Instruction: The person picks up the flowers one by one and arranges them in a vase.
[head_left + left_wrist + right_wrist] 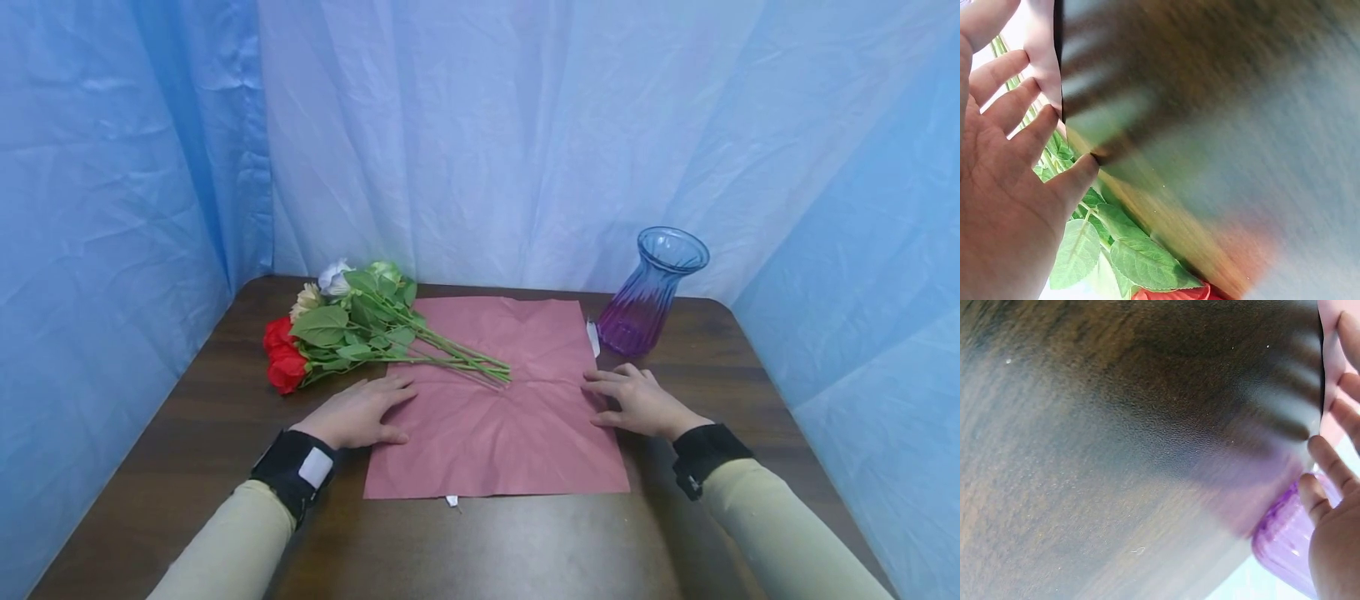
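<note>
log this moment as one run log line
left hand: at sheet left edge | right hand: at sheet right edge | sheet: pink, creased | flowers: partly on sheet | vase: right of sheet

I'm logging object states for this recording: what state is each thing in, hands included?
Sheet: unfolded, creased
Flowers: lying bunched, stems on the sheet
Vase: upright, no flowers in it
Left hand: fingers spread, at the sheet's left edge
Right hand: fingers spread, at its right edge
Wristbands: worn
Curtain: hanging in folds
</note>
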A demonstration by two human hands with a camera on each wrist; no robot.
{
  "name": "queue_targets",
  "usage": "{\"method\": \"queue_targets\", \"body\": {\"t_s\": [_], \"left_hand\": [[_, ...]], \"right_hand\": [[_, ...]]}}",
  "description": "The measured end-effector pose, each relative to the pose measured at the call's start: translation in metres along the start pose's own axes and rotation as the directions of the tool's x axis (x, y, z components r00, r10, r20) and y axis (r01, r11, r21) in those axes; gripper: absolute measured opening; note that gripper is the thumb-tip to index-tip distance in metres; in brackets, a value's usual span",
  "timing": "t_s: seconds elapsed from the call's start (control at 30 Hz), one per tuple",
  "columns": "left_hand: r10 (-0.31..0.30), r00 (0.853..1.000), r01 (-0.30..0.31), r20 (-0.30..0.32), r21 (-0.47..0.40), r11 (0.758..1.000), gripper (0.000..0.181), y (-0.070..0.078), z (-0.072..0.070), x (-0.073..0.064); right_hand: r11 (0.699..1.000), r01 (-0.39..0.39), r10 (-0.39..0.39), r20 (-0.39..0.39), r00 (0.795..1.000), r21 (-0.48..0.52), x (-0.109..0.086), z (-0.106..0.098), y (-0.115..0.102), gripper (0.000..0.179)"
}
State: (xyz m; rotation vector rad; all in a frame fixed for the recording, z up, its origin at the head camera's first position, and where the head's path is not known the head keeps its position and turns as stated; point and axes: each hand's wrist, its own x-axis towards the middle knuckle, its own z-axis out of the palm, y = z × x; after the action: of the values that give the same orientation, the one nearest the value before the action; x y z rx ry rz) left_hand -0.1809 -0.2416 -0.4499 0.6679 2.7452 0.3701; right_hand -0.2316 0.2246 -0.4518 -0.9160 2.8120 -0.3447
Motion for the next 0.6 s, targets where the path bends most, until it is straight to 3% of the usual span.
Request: {"method": "queue_targets", "body": {"t_s": [0.33,0.6], "left_hand": [[0.016,1.000,-0.016,0.002,0.043,0.999,0.080,0.000,-0.001,0.000],[0.100,0.994,-0.095,-0.035,0.127,0.987,0.079,0.007,-0.004,-0.004]], "right_hand": [[1.000,0.020,-0.020,-0.016,1.000,-0.014,-0.001,0.000,-0.001,0.062],[0.995,0.086,-0.088,-0.031,0.996,-0.051,0.005,-0.011,-0.010,0.063]]}}
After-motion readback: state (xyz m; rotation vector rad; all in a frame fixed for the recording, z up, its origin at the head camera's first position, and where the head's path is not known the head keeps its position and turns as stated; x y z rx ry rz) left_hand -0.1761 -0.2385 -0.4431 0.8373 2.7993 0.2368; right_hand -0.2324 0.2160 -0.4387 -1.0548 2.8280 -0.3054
